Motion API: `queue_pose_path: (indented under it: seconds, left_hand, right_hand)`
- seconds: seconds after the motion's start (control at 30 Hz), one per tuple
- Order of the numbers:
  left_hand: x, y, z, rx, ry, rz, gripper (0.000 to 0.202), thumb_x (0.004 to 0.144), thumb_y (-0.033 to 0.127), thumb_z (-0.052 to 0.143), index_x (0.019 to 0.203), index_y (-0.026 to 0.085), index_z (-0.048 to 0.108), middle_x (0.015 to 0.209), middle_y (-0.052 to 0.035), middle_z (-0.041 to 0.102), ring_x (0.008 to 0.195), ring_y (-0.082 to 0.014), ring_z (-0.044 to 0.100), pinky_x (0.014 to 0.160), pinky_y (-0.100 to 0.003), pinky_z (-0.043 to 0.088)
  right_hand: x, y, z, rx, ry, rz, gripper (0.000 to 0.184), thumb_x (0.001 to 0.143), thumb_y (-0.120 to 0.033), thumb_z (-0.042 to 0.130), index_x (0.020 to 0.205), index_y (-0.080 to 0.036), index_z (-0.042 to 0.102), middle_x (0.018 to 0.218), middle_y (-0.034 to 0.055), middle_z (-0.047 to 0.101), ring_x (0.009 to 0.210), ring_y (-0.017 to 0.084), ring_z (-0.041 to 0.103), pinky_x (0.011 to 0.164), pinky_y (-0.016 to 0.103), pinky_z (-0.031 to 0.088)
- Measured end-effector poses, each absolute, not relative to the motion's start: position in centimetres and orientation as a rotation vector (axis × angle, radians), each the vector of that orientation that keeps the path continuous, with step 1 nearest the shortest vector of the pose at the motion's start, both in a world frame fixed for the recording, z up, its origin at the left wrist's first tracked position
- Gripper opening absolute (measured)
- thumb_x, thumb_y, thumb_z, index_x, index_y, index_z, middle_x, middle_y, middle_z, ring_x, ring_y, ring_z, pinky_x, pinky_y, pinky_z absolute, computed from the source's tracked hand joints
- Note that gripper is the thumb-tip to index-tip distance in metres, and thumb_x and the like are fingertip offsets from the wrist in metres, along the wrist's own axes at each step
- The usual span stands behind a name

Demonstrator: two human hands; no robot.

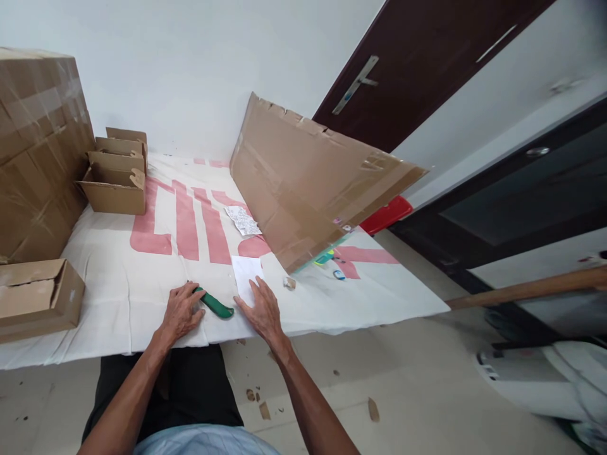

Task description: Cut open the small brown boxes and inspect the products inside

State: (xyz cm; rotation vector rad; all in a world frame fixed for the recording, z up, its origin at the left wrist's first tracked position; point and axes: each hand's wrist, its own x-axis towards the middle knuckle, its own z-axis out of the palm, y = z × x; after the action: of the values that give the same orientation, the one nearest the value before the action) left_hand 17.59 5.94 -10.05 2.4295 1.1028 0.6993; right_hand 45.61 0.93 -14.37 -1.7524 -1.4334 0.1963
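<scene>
My left hand (181,309) rests on the white cloth near the table's front edge, its fingers bent round the near-left end of a green utility knife (217,304). The knife's curved handle points right, and no blade shows. My right hand (262,308) lies flat with fingers spread, touching the lower part of a small white sheet of paper (245,270). Just beyond that sheet is a crumpled printed paper (243,220). A small roll of tape (289,283) sits to the right of my right hand.
A large cardboard panel (308,183) stands tilted on the table. Left are open small boxes (116,189), a big taped carton (38,151) and a closed box (38,297). Small green and blue items (325,257) lie by the panel; a red stool (386,215) stands behind.
</scene>
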Motion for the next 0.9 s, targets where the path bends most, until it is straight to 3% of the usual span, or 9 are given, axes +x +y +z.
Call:
queue_pose_path:
  seconds: [0.1,0.23,0.3,0.4,0.53,0.63,0.77,0.9]
  left_hand:
    - [17.6,6.0,-10.1,2.425,1.105,0.709,0.052,0.084,0.018,0.069,0.136,0.025,0.068,0.149,-0.0126,0.063,0.143,-0.034,0.054,0.115,-0.053,0.043]
    - [17.6,6.0,-10.2,2.423,1.104,0.702,0.053,0.084,0.017,0.069,0.136,0.025,0.068,0.149,-0.0126,0.063,0.144,-0.0341,0.054,0.115,-0.053,0.042]
    - [17.6,6.0,-10.2,2.421,1.105,0.703,0.053,0.083,0.018,0.069,0.136,0.025,0.068,0.149,-0.0128,0.063,0.143,-0.0344,0.054,0.115,-0.053,0.042]
    - [17.6,6.0,-10.3,2.416,1.109,0.713,0.053,0.083,0.017,0.07,0.136,0.026,0.069,0.149,-0.0123,0.063,0.143,-0.0347,0.054,0.116,-0.053,0.042]
    - [17.7,6.1,-10.3,2.403,1.114,0.719,0.053,0.083,0.018,0.069,0.135,0.027,0.068,0.149,-0.0111,0.064,0.143,-0.0345,0.054,0.115,-0.053,0.042]
    - [17.7,6.1,-10.3,2.404,1.096,0.718,0.053,0.083,0.019,0.069,0.136,0.027,0.068,0.149,-0.0112,0.064,0.143,-0.0345,0.054,0.115,-0.052,0.041]
    - [17.7,6.2,-10.2,2.414,1.095,0.706,0.053,0.083,0.019,0.068,0.136,0.025,0.068,0.149,-0.012,0.063,0.144,-0.035,0.053,0.116,-0.052,0.041]
    - [17.7,6.2,-10.2,2.412,1.089,0.703,0.052,0.084,0.02,0.068,0.136,0.025,0.068,0.15,-0.0123,0.062,0.144,-0.0359,0.053,0.116,-0.053,0.04]
  right_hand:
    - [44.8,0.4,-14.4,-1.742,-1.263,0.297,0.054,0.069,-0.058,0.085,0.109,-0.023,0.075,0.15,0.0156,0.062,0.148,0.037,0.045,0.129,0.055,0.024]
    - [45.6,0.4,-12.9,-1.69,-1.103,0.398,0.031,0.073,-0.049,0.081,0.093,-0.025,0.077,0.127,0.0117,0.075,0.129,0.033,0.062,0.119,0.047,0.042]
    - [46.7,0.7,-11.9,-1.659,-1.033,0.417,0.031,0.079,-0.05,0.075,0.094,-0.023,0.078,0.114,0.0097,0.079,0.116,0.03,0.068,0.108,0.043,0.052]
    - [48.3,1.1,-11.3,-1.637,-0.831,0.434,0.044,0.084,-0.058,0.069,0.095,-0.016,0.078,0.09,0.0084,0.079,0.091,0.027,0.073,0.081,0.038,0.06]
    - [49.2,1.2,-12.7,-1.618,-0.581,0.472,0.052,0.073,-0.063,0.073,0.091,-0.014,0.075,0.072,0.0054,0.074,0.068,0.023,0.07,0.06,0.035,0.058]
    - [49.2,0.7,-14.0,-1.622,-0.475,0.501,0.05,0.065,-0.061,0.077,0.084,-0.016,0.073,0.066,0.0036,0.073,0.065,0.022,0.069,0.057,0.033,0.058]
    - [50.1,0.0,-14.0,-1.656,-0.446,0.55,0.048,0.063,-0.057,0.08,0.084,-0.014,0.075,0.067,0.0033,0.074,0.065,0.021,0.069,0.055,0.03,0.057]
    - [51.7,-0.3,-13.0,-1.742,-0.48,0.581,0.041,0.059,-0.047,0.086,0.078,-0.011,0.076,0.057,0.0019,0.068,0.057,0.019,0.063,0.045,0.026,0.048]
